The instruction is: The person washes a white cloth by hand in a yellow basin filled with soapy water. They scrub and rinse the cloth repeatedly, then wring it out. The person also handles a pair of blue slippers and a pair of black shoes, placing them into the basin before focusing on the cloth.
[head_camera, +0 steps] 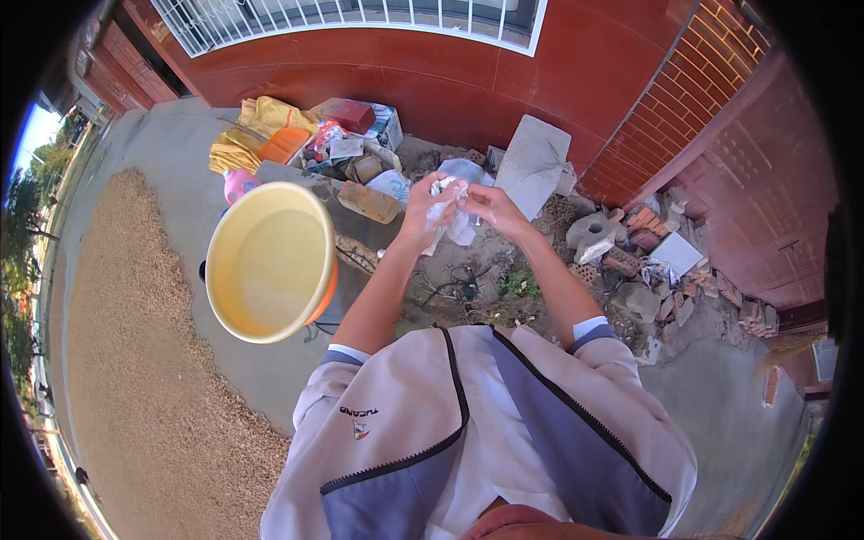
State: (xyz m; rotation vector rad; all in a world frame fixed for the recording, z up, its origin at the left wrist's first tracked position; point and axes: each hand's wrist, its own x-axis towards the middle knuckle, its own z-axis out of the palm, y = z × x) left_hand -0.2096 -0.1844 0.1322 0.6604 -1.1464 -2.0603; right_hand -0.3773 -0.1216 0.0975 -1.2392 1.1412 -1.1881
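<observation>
Both my hands are raised together in front of my chest over littered bare ground. A crumpled white wad (462,228), thin plastic or tissue, hangs between them. My left hand (422,209) is closed around its left part. On the other side, the fingers of my right hand (498,208) pinch its edge. The wad's material and anything wrapped inside it cannot be made out. To the left of my left forearm is a wide yellow basin (270,263) with cloudy liquid in it. Part of an orange surface (325,297) shows beneath its rim.
Beyond the basin lie a pink plastic bottle (238,185), an orange dustpan-like scoop (283,144), yellow sacks (270,118) and a brick (368,202). A stone slab (533,158) leans near the red wall (405,84). Broken bricks (644,226) are heaped right; grain-like material (135,304) covers the ground left.
</observation>
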